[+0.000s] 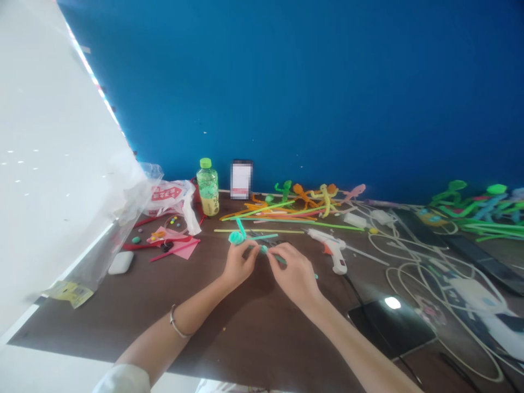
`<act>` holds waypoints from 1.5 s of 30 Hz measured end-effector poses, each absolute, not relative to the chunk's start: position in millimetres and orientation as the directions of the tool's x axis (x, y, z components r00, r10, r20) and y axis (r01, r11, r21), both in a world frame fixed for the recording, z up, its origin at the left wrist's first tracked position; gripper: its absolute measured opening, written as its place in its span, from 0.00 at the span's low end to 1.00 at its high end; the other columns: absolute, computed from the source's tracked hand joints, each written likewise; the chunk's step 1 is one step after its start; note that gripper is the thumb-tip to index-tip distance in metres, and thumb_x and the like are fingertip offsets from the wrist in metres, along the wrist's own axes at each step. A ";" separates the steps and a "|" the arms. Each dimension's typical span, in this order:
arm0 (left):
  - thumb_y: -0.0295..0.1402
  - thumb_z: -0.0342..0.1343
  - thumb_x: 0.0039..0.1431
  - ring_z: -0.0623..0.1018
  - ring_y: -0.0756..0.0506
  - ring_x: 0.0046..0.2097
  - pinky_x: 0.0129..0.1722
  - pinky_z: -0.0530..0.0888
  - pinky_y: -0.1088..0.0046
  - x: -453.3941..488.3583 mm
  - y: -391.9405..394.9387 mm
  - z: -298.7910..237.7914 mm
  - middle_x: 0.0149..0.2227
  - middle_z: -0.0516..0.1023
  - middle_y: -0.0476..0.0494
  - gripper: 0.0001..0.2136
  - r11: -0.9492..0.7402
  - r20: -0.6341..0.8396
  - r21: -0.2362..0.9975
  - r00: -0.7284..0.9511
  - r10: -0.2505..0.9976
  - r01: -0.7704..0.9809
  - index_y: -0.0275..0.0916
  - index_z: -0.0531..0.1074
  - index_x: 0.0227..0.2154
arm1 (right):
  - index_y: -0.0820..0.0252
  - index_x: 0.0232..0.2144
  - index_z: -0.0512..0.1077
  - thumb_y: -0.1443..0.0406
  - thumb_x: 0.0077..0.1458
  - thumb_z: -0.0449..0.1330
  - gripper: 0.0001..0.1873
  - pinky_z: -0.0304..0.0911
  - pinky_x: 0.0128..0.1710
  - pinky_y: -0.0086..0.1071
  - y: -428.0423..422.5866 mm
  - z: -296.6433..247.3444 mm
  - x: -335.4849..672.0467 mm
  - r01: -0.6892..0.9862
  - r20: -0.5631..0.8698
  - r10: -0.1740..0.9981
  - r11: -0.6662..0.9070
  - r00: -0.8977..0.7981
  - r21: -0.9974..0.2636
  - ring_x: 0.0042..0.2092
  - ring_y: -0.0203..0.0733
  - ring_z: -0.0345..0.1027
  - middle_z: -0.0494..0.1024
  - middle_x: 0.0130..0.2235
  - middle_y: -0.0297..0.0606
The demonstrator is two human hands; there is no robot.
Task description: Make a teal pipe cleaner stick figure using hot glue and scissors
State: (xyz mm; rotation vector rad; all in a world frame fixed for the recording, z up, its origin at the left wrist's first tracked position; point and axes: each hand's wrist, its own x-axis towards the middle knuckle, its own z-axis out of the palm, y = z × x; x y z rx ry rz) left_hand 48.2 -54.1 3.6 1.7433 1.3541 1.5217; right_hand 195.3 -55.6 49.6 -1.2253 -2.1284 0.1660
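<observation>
Head view: left hand (240, 265) and right hand (292, 274) pinch a teal pipe cleaner (280, 260); overtwisting could snap it, jolting them toward the glue gun (331, 248) right of the grip.

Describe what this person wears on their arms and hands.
The left hand and right hand are bare, with no gloves. A thin silver bangle circles the left forearm, and a white sleeve ends above it. The right forearm shows no jewellery or sleeve.
</observation>
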 end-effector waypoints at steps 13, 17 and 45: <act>0.41 0.56 0.50 0.67 0.51 0.31 0.36 0.64 0.74 51.7 -48.7 -4.4 0.25 0.69 0.50 0.11 -0.114 0.094 0.952 -0.083 0.992 -0.285 0.37 0.71 0.25 | 0.56 0.35 0.75 0.69 0.56 0.49 0.13 0.60 0.32 0.25 -55.8 23.8 196.0 0.710 0.567 0.719 0.636 -0.402 -0.304 0.34 0.34 0.69 0.75 0.33 0.36; 0.41 0.56 0.50 0.69 0.50 0.34 0.39 0.64 0.72 48.4 -48.9 -1.6 0.28 0.71 0.49 0.11 -0.084 0.103 0.949 0.048 0.994 -0.305 0.37 0.71 0.25 | 0.54 0.32 0.75 0.68 0.56 0.50 0.13 0.59 0.30 0.26 -48.1 33.1 203.8 0.726 0.522 0.740 0.622 -0.424 -0.292 0.33 0.34 0.68 0.76 0.33 0.34; 0.42 0.55 0.50 0.68 0.51 0.29 0.35 0.65 0.74 50.8 -50.3 -0.3 0.24 0.69 0.49 0.13 -0.095 0.101 0.963 0.011 0.995 -0.252 0.35 0.71 0.24 | 0.55 0.33 0.74 0.66 0.57 0.50 0.12 0.58 0.30 0.25 -41.7 39.6 204.9 0.711 0.451 0.761 0.626 -0.467 -0.320 0.34 0.34 0.69 0.76 0.33 0.33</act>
